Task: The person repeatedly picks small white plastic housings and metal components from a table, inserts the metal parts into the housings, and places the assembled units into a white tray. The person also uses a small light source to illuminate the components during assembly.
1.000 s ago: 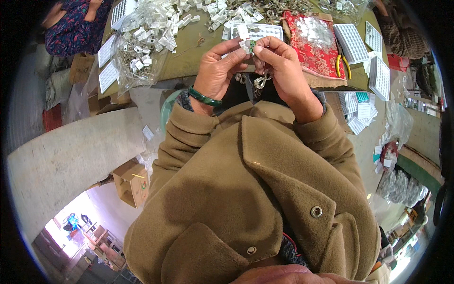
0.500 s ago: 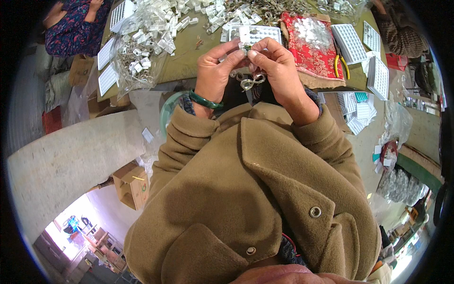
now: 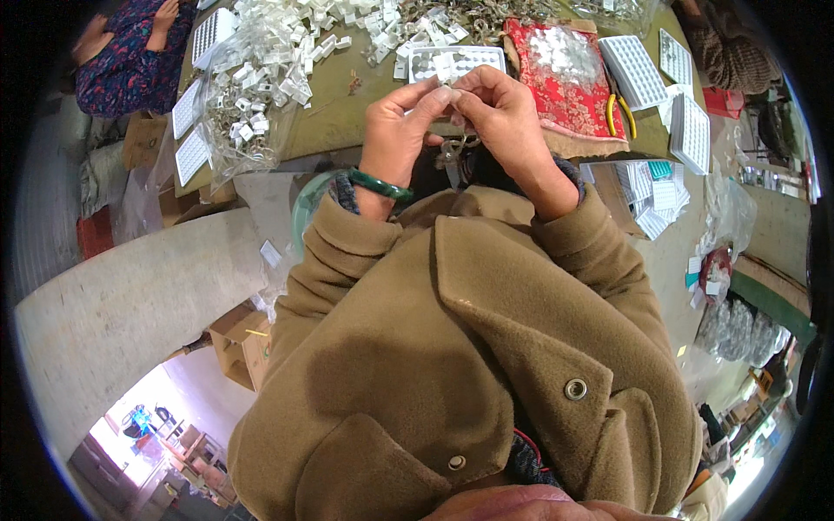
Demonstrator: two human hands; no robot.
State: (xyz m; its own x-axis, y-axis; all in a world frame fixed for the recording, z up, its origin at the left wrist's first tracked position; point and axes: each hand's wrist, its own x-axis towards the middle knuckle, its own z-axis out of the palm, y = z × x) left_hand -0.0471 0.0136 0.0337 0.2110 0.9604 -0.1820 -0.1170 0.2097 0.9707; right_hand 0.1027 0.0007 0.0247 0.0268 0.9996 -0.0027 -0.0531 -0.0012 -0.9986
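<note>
My left hand [image 3: 393, 130], with a dark green bangle [image 3: 380, 184] at its wrist, and my right hand [image 3: 504, 115] meet over the table's near edge. Both are closed, thumbs and forefingers pinched together at the tips. A small white plastic piece [image 3: 445, 67] sticks up from between the fingertips. Below the fingers dangles a shiny metal chain [image 3: 452, 154] with ring-like links, on the right hand's side. What joins the chain to the white piece is hidden by the fingers. Just beyond lies a white tray [image 3: 476, 57] with rows of round hollows.
Heaped white plastic pieces [image 3: 282, 52] spread over the left and back. Clear discs [image 3: 565, 56] lie on red patterned cloth [image 3: 573, 108], beside yellow-handled pliers [image 3: 622, 117]. White trays [image 3: 634, 69] stand at the right; an open carton [image 3: 617, 187] is below. Another person's arm [image 3: 156, 39] shows far left.
The white piece sits lower between the fingertips, and the dark green bit beside it no longer shows. The hanging chain has turned and drawn closer under the right hand. The view has shifted slightly.
</note>
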